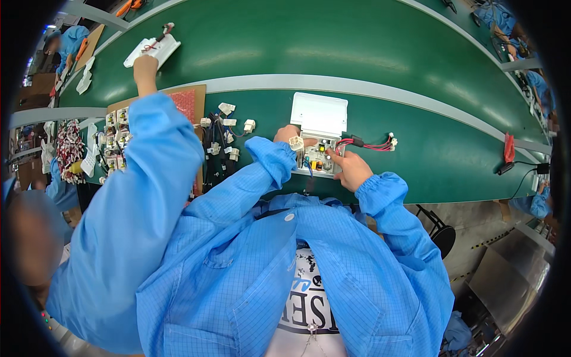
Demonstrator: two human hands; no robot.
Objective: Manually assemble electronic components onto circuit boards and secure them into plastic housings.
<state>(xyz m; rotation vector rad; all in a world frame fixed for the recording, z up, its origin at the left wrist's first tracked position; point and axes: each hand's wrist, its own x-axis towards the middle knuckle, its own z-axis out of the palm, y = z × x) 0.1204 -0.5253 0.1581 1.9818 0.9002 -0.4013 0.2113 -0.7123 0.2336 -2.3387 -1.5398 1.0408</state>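
In front of me an opened white plastic case (324,174) lies on the green bench. It contains a circuit board (318,156) with small yellow and black parts. My left hand (288,133) is at the case's left edge, one finger reaching in over the board. A white connector (296,143) partly covers that hand. At the right edge my right hand (353,170) grips the case, index finger on the board and thumb by the outer wall. The white lid (320,113) sits at the case's far side. Red and black wires (369,144) run out to the right, ending in white connectors.
Left of the case lie several black cables with white connectors (229,122). A cardboard box (198,98) with pink bubble wrap holds circuit boards. A co-worker's hand (144,70) is on another white housing (169,50) at far left. A grey rail (369,89) crosses the bench.
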